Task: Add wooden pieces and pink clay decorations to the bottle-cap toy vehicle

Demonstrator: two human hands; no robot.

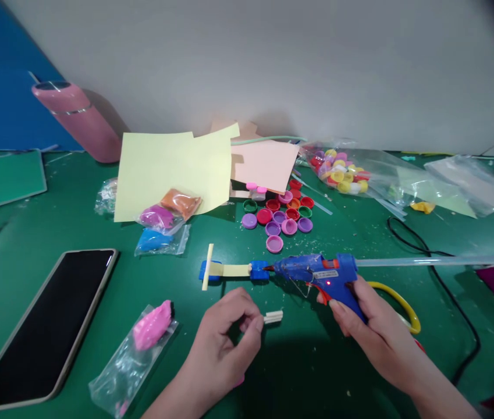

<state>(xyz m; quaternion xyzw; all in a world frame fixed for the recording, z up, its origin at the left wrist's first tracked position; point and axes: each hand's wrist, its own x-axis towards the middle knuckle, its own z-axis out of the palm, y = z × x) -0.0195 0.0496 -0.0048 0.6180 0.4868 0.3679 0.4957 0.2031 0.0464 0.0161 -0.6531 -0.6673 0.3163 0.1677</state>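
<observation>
My right hand (375, 331) is wrapped around the handle of a blue hot glue gun (316, 270), near its orange trigger. A small red light glows on the gun, and a long clear glue stick (412, 262) runs out of its back. Its nozzle meets the right blue block (259, 270) of a small craft piece, or comes very close. A pale strip (235, 270) joins that block to a left blue block (203, 270), with a thin cream stick (208, 267) lying across it. Just below, my left hand (227, 340) pinches short white sticks (274, 317) at its fingertips.
Coloured bottle caps (274, 244) lie behind the glue gun. Bags of clay (153, 326), a phone (46, 326) and yellow paper (172, 169) are on the left. Yellow-handled scissors (404, 302) and a black cord (469, 331) lie by my right hand. A pink bottle (78, 122) leans on the wall.
</observation>
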